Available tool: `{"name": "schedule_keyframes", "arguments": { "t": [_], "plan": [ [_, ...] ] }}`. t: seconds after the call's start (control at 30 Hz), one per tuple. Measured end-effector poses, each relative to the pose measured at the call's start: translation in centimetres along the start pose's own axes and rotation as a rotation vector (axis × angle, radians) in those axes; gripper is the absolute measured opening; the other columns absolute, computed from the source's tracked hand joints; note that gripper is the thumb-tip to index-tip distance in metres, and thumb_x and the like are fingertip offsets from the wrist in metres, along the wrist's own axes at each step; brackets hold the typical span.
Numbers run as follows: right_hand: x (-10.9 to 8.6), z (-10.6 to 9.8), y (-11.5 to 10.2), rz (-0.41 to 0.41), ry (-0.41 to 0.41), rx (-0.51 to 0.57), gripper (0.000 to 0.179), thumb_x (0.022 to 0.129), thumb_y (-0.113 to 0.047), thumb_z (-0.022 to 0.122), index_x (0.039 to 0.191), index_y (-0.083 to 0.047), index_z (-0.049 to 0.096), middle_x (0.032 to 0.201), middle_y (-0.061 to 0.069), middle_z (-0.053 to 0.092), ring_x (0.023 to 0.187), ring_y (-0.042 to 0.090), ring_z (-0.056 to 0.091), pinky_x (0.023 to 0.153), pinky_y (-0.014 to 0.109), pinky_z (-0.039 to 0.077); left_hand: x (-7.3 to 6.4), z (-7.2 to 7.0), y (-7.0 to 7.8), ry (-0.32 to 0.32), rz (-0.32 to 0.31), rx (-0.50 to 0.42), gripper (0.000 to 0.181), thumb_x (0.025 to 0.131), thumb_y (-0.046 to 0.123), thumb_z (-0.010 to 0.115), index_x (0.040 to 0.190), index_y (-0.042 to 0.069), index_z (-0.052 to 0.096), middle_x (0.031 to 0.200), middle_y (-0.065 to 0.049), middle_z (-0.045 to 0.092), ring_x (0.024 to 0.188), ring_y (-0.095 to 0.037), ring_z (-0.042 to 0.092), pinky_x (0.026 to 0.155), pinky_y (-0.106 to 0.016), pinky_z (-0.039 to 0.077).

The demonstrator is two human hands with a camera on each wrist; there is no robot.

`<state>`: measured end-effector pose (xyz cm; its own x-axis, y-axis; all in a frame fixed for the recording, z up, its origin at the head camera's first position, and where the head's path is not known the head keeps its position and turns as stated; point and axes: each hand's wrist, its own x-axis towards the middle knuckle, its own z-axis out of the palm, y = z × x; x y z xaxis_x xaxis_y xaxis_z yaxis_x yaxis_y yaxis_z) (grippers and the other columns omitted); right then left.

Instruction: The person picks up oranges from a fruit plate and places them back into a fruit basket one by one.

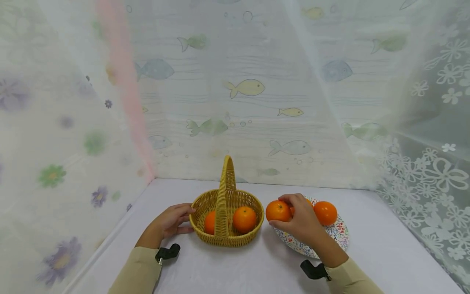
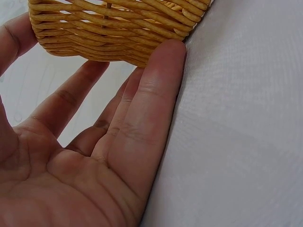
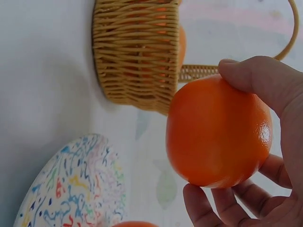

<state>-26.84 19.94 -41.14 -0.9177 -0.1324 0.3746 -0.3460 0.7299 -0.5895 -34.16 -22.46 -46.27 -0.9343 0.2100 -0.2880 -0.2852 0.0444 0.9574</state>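
Note:
In the head view my right hand [image 1: 302, 218] holds an orange [image 1: 278, 211] between thumb and fingers, near the basket's right side and over the plate's left edge. The right wrist view shows this orange [image 3: 218, 132] large and shiny, with the thumb on one side and fingertips on the other. My left hand [image 1: 172, 220] touches the left side of the yellow wicker basket [image 1: 229, 241] with extended fingers. Its fingertips lie against the basket's weave [image 2: 109, 28] in the left wrist view. Two oranges sit inside the basket, one [image 1: 244, 219] right of the handle, another [image 1: 210, 222] partly hidden behind it.
A white plate [image 1: 339, 234] with a colourful pattern stands at the right, bearing an orange [image 1: 325, 213] and more orange fruit partly hidden by my right hand. The basket's tall handle [image 1: 221, 196] arches upward. White cloth covers the table [image 1: 220, 269]; printed curtains [image 1: 249, 134] stand around it.

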Motion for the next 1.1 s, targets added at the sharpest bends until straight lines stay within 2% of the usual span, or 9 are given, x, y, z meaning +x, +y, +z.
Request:
{"name": "schedule_keyframes", "arguments": {
  "t": [0.23, 0.9, 1.1],
  "plan": [
    [0.6, 0.5, -1.0, -0.021, -0.011, -0.01, 0.07, 0.074, -0.049, 0.092, 0.129, -0.02, 0.061, 0.125, 0.001, 0.058, 0.105, 0.021, 0.058, 0.087, 0.037, 0.06, 0.0, -0.2, 0.0, -0.027, 0.009, 0.011, 0.056, 0.1, 0.028, 0.064, 0.149, 0.004, 0.05, 0.144, -0.015, 0.059, 0.121, -0.024, 0.064, 0.094, -0.05, 0.061],
    [1.7, 1.8, -3.5, -0.021, -0.064, 0.019, 0.066, 0.074, -0.043, 0.093, 0.129, -0.02, 0.064, 0.123, 0.001, 0.057, 0.106, 0.021, 0.059, 0.092, 0.041, 0.061, 0.0, -0.2, 0.1, -0.036, -0.002, -0.005, 0.057, 0.101, 0.028, 0.062, 0.151, 0.004, 0.049, 0.146, -0.014, 0.058, 0.121, -0.022, 0.064, 0.096, -0.051, 0.06],
    [2.1, 2.4, -4.1, -0.014, -0.071, 0.037, 0.064, 0.073, -0.041, 0.094, 0.127, -0.021, 0.066, 0.12, -0.001, 0.057, 0.104, 0.021, 0.061, 0.09, 0.041, 0.062, 0.0, -0.1, 0.0, -0.014, -0.004, -0.014, 0.056, 0.1, 0.028, 0.065, 0.149, 0.005, 0.051, 0.144, -0.014, 0.06, 0.119, -0.023, 0.065, 0.094, -0.051, 0.061]
  ]
}}
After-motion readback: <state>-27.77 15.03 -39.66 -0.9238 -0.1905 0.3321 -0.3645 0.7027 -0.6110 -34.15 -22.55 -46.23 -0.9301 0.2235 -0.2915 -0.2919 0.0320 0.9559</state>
